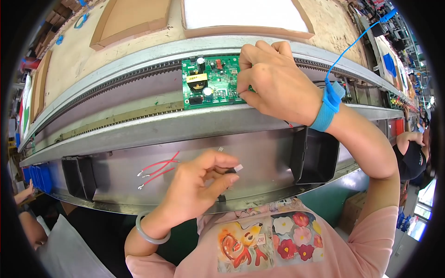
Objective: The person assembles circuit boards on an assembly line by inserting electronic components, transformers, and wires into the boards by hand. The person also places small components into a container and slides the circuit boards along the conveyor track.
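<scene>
While right hand point(273, 81) pinches at green circuit board point(208, 83), left hand point(199, 183) curls, gripping red wires point(157, 169), perhaps small parts.

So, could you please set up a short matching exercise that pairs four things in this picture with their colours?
Things:
1. circuit board on the conveyor, at the right hand
2. loose wires on the metal shelf, beside the left hand
3. wrist strap on the right wrist
4. bangle on the left wrist

Colours:
A. blue
B. pale grey-green
C. green
D. red

Pairs: 1-C, 2-D, 3-A, 4-B
</scene>
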Motion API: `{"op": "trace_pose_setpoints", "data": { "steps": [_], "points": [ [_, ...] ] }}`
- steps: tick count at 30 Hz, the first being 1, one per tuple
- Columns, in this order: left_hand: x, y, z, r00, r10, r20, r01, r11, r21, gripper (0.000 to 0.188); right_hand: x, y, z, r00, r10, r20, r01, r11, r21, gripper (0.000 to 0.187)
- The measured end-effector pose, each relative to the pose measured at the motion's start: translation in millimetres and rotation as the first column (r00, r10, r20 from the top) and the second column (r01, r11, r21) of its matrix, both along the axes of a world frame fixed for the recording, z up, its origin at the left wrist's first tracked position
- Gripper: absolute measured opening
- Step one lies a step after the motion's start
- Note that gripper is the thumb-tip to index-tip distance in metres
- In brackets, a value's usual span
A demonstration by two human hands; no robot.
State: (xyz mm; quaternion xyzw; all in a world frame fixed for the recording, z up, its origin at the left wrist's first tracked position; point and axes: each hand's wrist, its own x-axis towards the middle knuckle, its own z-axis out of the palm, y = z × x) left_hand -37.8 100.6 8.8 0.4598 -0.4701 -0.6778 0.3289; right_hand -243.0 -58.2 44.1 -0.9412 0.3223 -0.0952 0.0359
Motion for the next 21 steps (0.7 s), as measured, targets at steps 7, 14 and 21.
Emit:
{"op": "trace_pose_setpoints", "data": {
  "steps": [7, 14, 21],
  "points": [
    [6, -11, 2, 0.992, 0.129, 0.014, -0.124, 0.972, -0.201, 0.023, -1, 0, -9, 1.0, 0.004, -0.011, -0.004, 1.0, -0.011, 0.004],
    [14, -28, 5, 0.969, 0.181, 0.165, -0.132, 0.953, -0.273, 0.02, 0, 1, -3, 0.994, 0.048, -0.101, -0.051, 0.998, -0.026, 0.006],
    [26, -49, -7, 0.808, 0.477, 0.346, -0.169, 0.75, -0.639, 0.017, 10, 58, 64, 0.999, 0.038, -0.029, -0.045, 0.946, -0.321, 0.017]
  ]
}}
